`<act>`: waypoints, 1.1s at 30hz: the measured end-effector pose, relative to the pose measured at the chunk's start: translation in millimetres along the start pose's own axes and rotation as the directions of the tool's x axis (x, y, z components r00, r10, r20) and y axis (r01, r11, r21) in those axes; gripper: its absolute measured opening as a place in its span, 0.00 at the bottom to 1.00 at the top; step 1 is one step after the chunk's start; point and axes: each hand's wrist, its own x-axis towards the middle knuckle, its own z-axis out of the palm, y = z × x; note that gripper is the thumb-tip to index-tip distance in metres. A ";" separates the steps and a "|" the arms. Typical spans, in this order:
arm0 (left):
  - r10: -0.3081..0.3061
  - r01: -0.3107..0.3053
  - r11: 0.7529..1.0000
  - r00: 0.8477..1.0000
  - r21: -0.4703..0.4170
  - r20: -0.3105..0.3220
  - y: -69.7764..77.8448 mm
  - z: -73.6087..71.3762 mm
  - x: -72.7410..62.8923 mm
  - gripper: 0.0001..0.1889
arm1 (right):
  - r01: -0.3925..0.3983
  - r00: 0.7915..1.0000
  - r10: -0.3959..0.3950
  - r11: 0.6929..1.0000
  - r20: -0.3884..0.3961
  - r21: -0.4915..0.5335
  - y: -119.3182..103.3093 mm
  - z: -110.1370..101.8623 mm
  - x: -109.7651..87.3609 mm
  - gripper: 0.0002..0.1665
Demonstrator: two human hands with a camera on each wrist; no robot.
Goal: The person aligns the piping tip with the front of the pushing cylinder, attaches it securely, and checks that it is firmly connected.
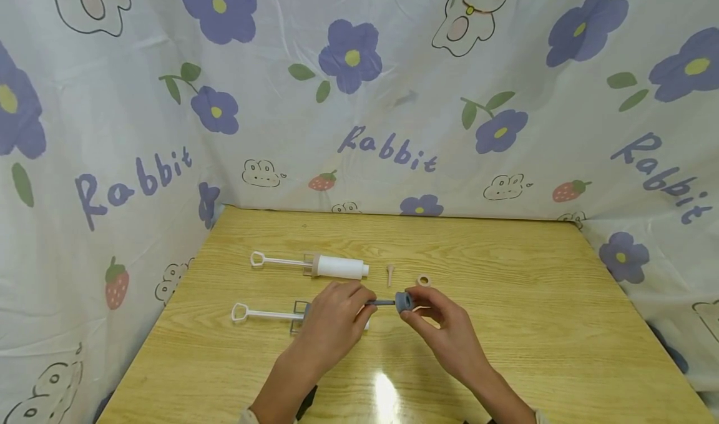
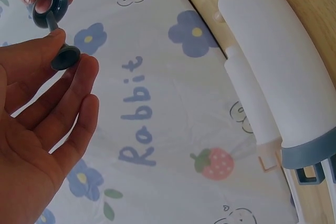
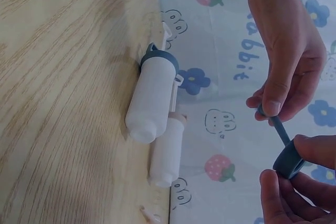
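Note:
Above the table, my left hand [image 1: 336,313] pinches the flared end of a slim blue-grey nozzle [image 1: 383,302] between thumb and fingertips. My right hand [image 1: 449,325] grips a blue-grey ring cap [image 1: 403,303] by its rim with thumb and fingers. The nozzle's narrow end meets the ring's opening, as the left wrist view also shows with the ring [image 2: 51,7] beyond the nozzle's flare [image 2: 65,57]. Beneath my left hand lies a white syringe-like tube [image 3: 149,98] with a blue-grey collar [image 3: 159,61]; in the head view the hand hides most of its barrel.
A second white tube [image 1: 339,267] with a beige collar lies farther back, its plunger handle [image 1: 257,259] pointing left. Right of it are a small beige nozzle [image 1: 390,275] and a beige ring [image 1: 424,280]. A printed curtain [image 1: 393,112] encloses the wooden table [image 1: 533,286].

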 end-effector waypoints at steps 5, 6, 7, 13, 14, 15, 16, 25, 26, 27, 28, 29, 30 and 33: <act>0.015 -0.015 1.000 1.000 0.004 0.001 0.6 2.1 0.9 0.06 | 0.015 1.000 -0.015 1.000 0.012 0.004 0.2 1.2 0.1 0.19; 0.016 -0.016 1.000 1.000 0.007 0.001 0.8 2.4 1.1 0.06 | 0.016 1.000 -0.016 1.000 0.014 0.004 0.4 1.5 0.2 0.19; 0.017 -0.017 1.000 1.000 0.010 0.002 1.1 2.7 1.2 0.06 | 0.018 1.000 -0.018 1.000 0.016 0.005 0.6 1.7 0.3 0.19; 0.023 -0.023 1.000 1.000 0.001 -0.003 2.7 3.3 2.3 0.06 | 0.008 1.000 -0.008 1.000 0.024 0.002 1.6 3.8 1.2 0.20; 0.025 -0.025 1.000 1.000 -0.002 -0.005 3.0 3.4 2.6 0.06 | 0.002 1.000 -0.002 1.000 0.024 0.003 1.6 4.2 1.2 0.20; 0.028 -0.028 1.000 1.000 -0.005 -0.005 3.3 3.7 2.9 0.05 | -0.003 1.000 0.003 1.000 0.025 0.004 1.5 4.6 1.2 0.20; 0.029 -0.029 1.000 1.000 -0.007 -0.005 3.6 3.9 3.2 0.05 | -0.004 1.000 0.004 1.000 0.026 0.005 1.5 5.0 1.2 0.19; 0.043 -0.043 0.999 0.999 -0.018 -0.018 5.4 5.5 5.1 0.06 | 0.022 0.999 -0.022 1.000 0.031 0.016 1.6 6.4 0.3 0.18; 0.043 -0.043 0.999 0.999 -0.021 -0.020 5.5 5.6 5.2 0.06 | 0.019 0.999 -0.019 1.000 0.032 0.017 1.5 6.5 0.2 0.19; 0.045 -0.045 0.999 0.999 -0.024 -0.021 5.7 5.6 5.4 0.06 | 0.016 0.999 -0.016 1.000 0.033 0.018 1.3 6.7 0.1 0.19; 0.046 -0.046 0.999 0.999 -0.026 -0.022 5.9 5.7 5.5 0.06 | 0.010 0.999 -0.011 1.000 0.034 0.018 1.2 6.8 0.1 0.19; 0.047 -0.048 0.999 0.999 -0.027 -0.024 6.1 5.8 5.5 0.06 | 0.006 0.999 -0.006 1.000 0.035 0.017 1.0 6.9 0.1 0.19; 0.048 -0.049 0.998 0.999 -0.028 -0.024 6.1 5.9 5.7 0.06 | 0.002 0.999 -0.003 1.000 0.036 0.015 0.9 7.0 0.0 0.20; 0.050 -0.051 0.998 0.998 -0.029 -0.026 6.5 6.4 6.0 0.06 | -0.015 0.999 0.014 1.000 0.035 0.015 0.9 7.7 0.1 0.19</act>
